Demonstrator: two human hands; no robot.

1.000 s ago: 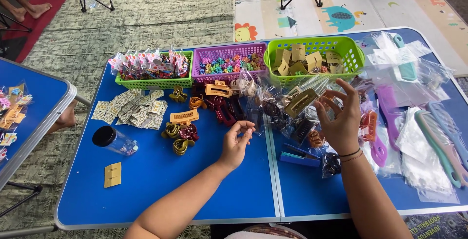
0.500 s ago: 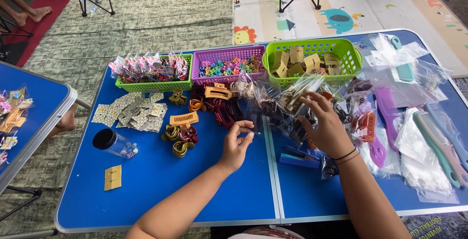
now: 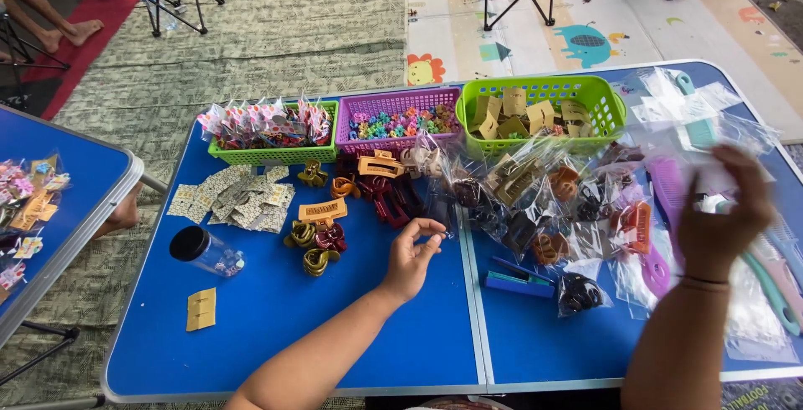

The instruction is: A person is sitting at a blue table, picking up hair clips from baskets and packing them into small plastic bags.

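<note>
In the head view, the left hand (image 3: 411, 253) is seen resting on the blue tabletop (image 3: 276, 326) near its centre seam, thumb and forefinger pinched narrowly together; whether something small is pinched between them cannot be told. The right hand (image 3: 721, 209) is raised at about three o'clock from the left hand, blurred, its fingers curled on a clear plastic bag (image 3: 698, 146) that is lifted above the heap (the grip itself is smeared by motion, so its exact hold cannot be read). The bag is judged very light, limp and slippery, likely to crumple and slide between fingertips; it would best be taken by pinching a corner or the open edge rather than its flat face. At twelve to one o'clock from the left hand a pile of bagged hair clips (image 3: 544, 201) is spread, and the claw clips inside are judged stiff, light, and somewhat brittle at the teeth, so a hold across the body or through the bag would suit. Loose claw clips (image 3: 316, 247) lie at ten o'clock, just beside the left hand. Along the far edge three baskets are lined up: a green basket (image 3: 259, 156) at eleven o'clock, a purple basket (image 3: 400, 99) at twelve, a lime basket (image 3: 615, 109) at one. A small black-lidded jar (image 3: 205, 251) lies at nine o'clock, with yellow cards (image 3: 201, 309) below it.
</note>
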